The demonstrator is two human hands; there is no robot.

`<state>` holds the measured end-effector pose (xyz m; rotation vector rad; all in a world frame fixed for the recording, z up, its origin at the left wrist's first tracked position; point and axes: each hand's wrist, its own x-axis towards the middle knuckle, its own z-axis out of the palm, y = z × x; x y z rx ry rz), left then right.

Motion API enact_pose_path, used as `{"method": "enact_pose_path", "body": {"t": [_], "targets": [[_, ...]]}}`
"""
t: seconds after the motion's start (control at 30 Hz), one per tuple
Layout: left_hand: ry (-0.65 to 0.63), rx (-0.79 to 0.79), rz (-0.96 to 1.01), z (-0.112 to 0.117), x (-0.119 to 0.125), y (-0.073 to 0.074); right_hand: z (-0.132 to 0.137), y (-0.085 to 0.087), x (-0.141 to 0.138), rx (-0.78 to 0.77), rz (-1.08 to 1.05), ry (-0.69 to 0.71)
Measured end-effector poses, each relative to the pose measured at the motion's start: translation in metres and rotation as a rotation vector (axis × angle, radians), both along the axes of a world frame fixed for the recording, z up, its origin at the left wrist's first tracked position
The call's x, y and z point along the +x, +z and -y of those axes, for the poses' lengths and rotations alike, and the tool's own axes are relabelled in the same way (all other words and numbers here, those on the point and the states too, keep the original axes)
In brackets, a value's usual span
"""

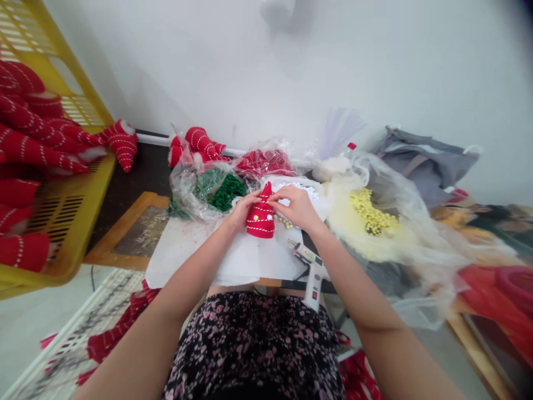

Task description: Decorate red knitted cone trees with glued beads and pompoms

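A small red cone-shaped hat (261,218) with white stripes and pale pom-poms stands upright on a white board (200,255) over my lap. My left hand (242,208) grips its left side near the top with curled fingers. My right hand (295,206) pinches the tip of the hat from the right. A few yellow beads (285,221) lie just right of the hat, under my right hand.
A white glue gun (313,269) lies at the board's right edge. Behind are bags of green pom-poms (216,189), red pieces (264,161) and yellow pom-poms (368,211). A yellow crate (70,222) holding red striped hats stands left. A white wall is behind.
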<state>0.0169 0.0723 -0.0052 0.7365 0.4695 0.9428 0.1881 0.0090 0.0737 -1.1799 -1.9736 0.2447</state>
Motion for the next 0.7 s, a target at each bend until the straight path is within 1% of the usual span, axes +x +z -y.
{"method": "enact_pose_path", "body": {"t": [0.13,0.23,0.33,0.4,0.47,0.53,0.6,0.67,0.7], "targets": [[-0.002,-0.019,0.021,0.001,-0.001,0.006,0.01,0.002,0.007,0.033,-0.141,-0.045],[-0.016,-0.009,0.047,0.002,-0.003,0.011,0.02,-0.002,0.012,-0.076,-0.198,-0.048],[-0.022,-0.001,0.042,0.004,-0.006,0.013,0.025,-0.011,0.012,-0.192,-0.218,-0.017],[-0.019,0.005,0.029,0.005,-0.007,0.013,0.027,-0.016,0.009,-0.239,-0.219,0.01],[-0.03,0.007,0.02,0.005,-0.008,0.012,0.028,-0.017,0.006,-0.247,-0.19,0.031],[-0.044,0.006,0.018,0.005,-0.007,0.01,0.032,-0.015,0.002,-0.176,-0.145,0.022],[-0.041,0.0,0.021,0.004,-0.005,0.008,0.036,-0.01,-0.003,-0.025,-0.075,-0.001],[-0.011,-0.007,0.023,0.002,-0.003,0.006,0.041,-0.005,-0.012,0.131,0.06,0.003],[0.014,-0.009,0.021,0.001,-0.002,0.005,0.043,-0.003,-0.017,0.182,0.15,0.02]]}}
